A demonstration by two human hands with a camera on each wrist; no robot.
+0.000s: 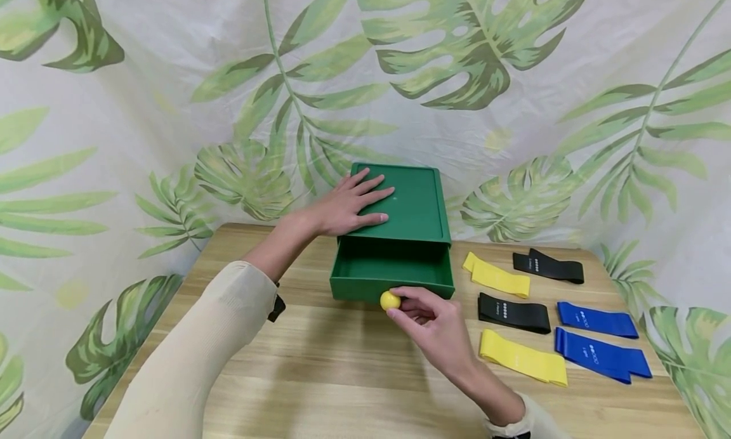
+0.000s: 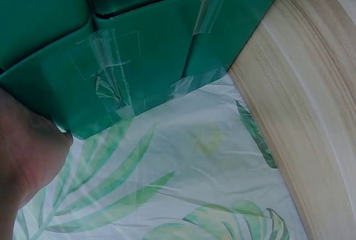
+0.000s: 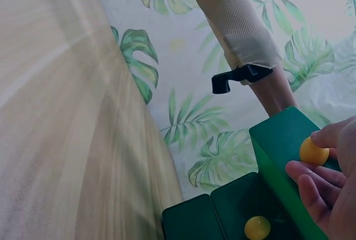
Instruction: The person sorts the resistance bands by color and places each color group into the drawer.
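A green drawer cabinet (image 1: 414, 204) stands at the back of the table, its upper drawer (image 1: 356, 289) pulled out toward me. Flat on the cabinet's top rests my left hand (image 1: 349, 204), fingers spread. In the left wrist view, part of that hand (image 2: 30, 145) shows beside green panels (image 2: 150, 50) joined with clear tape. My right hand (image 1: 436, 337) pinches the round yellow drawer knob (image 1: 391, 300) between thumb and fingers. The right wrist view shows this knob (image 3: 313, 152) in my grip, and a second yellow knob (image 3: 257, 228) on another drawer below.
Flat resistance bands lie on the wooden table (image 1: 320, 375) to the right: yellow ones (image 1: 522, 356), black ones (image 1: 514, 313) and blue ones (image 1: 596, 320). A leaf-patterned cloth (image 1: 320, 103) hangs close behind the cabinet and around the table.
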